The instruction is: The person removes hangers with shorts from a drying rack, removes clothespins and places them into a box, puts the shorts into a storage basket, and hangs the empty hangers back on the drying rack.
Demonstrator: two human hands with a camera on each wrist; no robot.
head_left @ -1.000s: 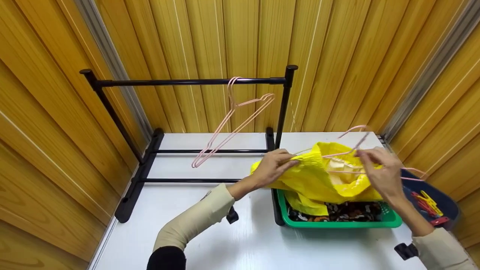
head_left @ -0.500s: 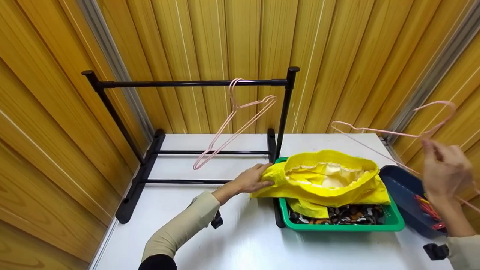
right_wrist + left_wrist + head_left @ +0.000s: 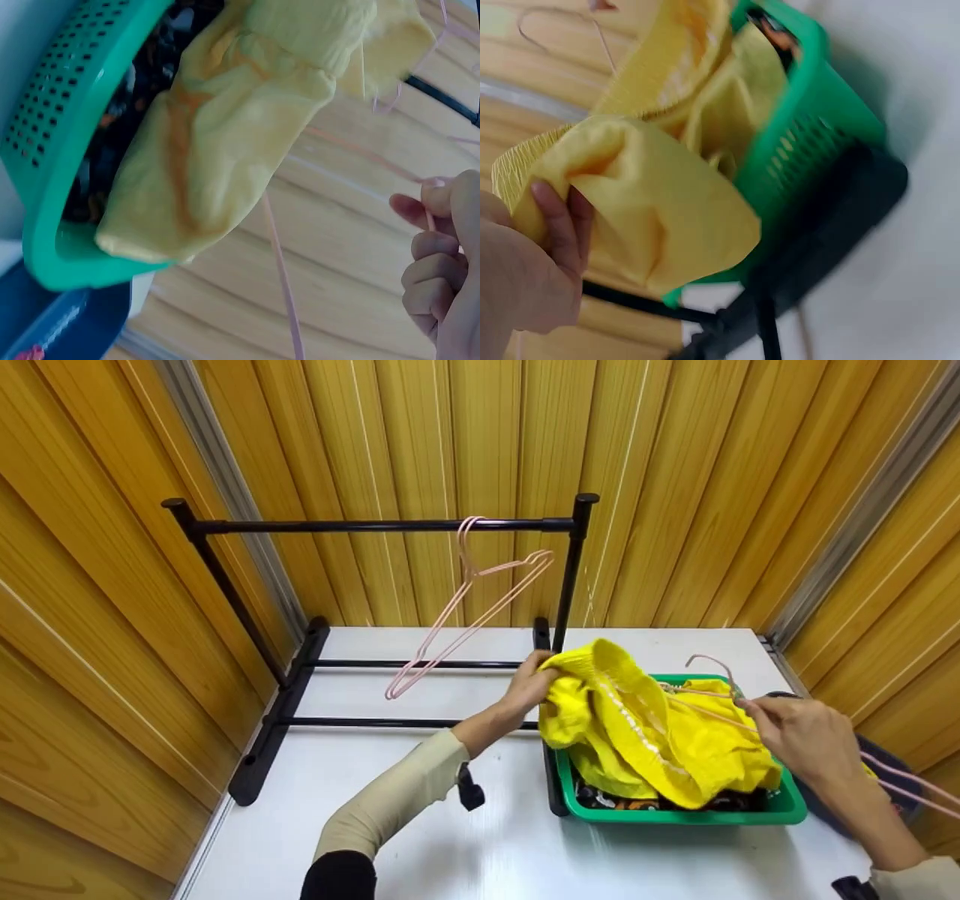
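Observation:
A yellow garment with a gathered elastic waistband [image 3: 705,742] lies bunched over the green basket [image 3: 675,816]. My left hand [image 3: 529,686] grips the waistband at its left end and lifts it; in the left wrist view thumb and fingers pinch the yellow cloth [image 3: 660,202]. My right hand [image 3: 810,735] holds a pink clothes hanger [image 3: 706,656] just under its hook. One end of the hanger reaches toward the waistband opening, partly hidden by cloth; the other sticks out past my right forearm. In the right wrist view, curled fingers pinch the hanger's neck.
Left of the basket stands a black clothes rack [image 3: 375,526], with pink hangers [image 3: 463,547] on its top rail. Dark patterned cloth [image 3: 161,64] lies in the basket. A blue tub [image 3: 82,319] with small red items sits to the right, partly behind my arm.
The hanger was pulled out of the waistband and swung right, then brought back to the garment. My left hand has lifted and bunched the waistband, turning its opening rightward.

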